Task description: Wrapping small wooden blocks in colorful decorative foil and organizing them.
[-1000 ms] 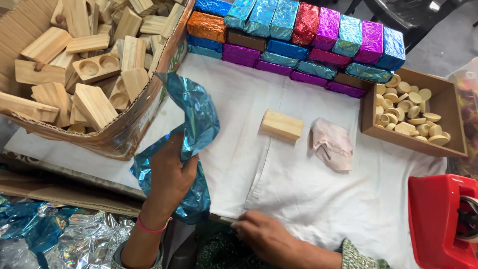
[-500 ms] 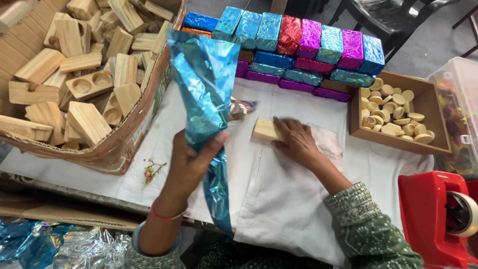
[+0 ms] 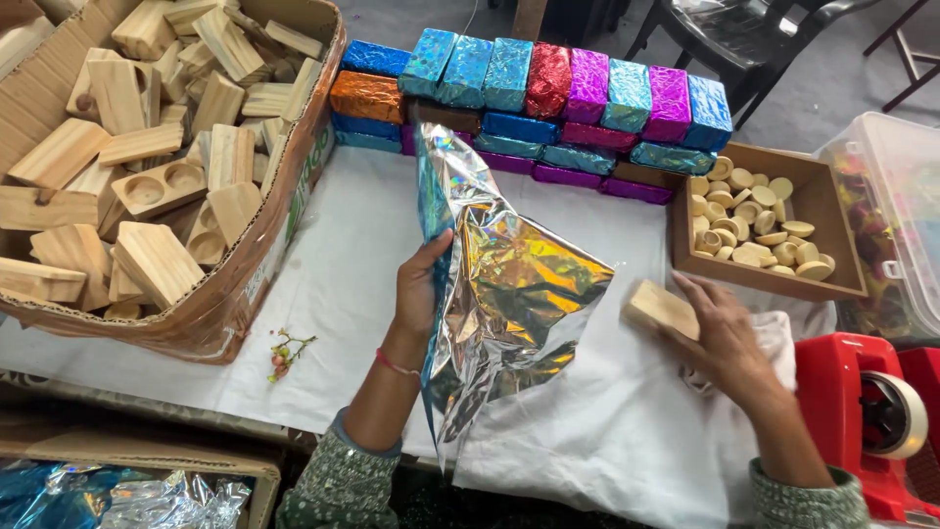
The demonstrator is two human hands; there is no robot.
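Observation:
My left hand [image 3: 421, 294] holds up a crinkled sheet of shiny foil [image 3: 504, 294], silver with blue and gold reflections, by its left edge above the white cloth [image 3: 352, 264]. My right hand [image 3: 729, 338] grips a small pale wooden block [image 3: 661, 309] just to the right of the foil, lifted slightly off the cloth. A crumpled white rag [image 3: 783, 338] lies under that hand.
A large cardboard box [image 3: 264, 264] of wooden blocks fills the left. Foil-wrapped blocks [image 3: 578, 93] in blue, purple, red and orange are stacked at the back. A wooden tray [image 3: 754, 279] of small round pieces sits right, a red tape dispenser [image 3: 862, 411] near right.
My left hand has spread the foil sheet open, its silver side showing. My right hand has picked up the wooden block and moved it right, off the cloth.

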